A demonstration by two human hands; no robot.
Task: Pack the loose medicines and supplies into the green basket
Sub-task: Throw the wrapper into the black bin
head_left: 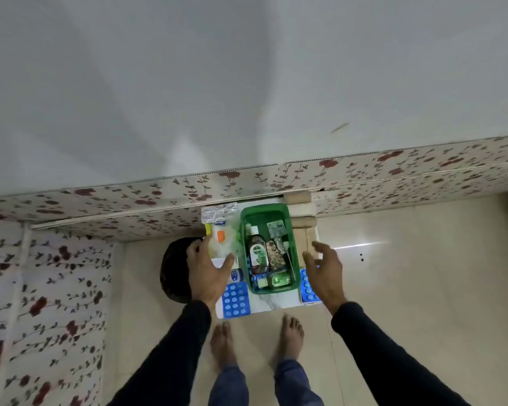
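The green basket (pixel 294 244) stands on a small white table (pixel 264 303). Inside it lie a brown antiseptic bottle (pixel 258 254), a grey blister strip (pixel 276 228), a patterned packet (pixel 276 256) and small green and blue items at the near end. My left hand (pixel 207 269) is spread over a clear plastic packet (pixel 222 240) with an orange mark, left of the basket, its fingers around the packet's near end. My right hand (pixel 324 269) hovers open to the right of the basket. Blue blister packs lie at the near left (pixel 235 300) and partly under my right hand (pixel 307 285). A small blue-capped tub (pixel 236 275) sits by my left thumb.
A silver foil strip (pixel 217 212) lies at the table's far left corner. A dark round object (pixel 173 271) sits on the floor left of the table. A floral-patterned wall panel (pixel 159 200) runs behind. My bare feet stand on the cream tiled floor (pixel 408 273).
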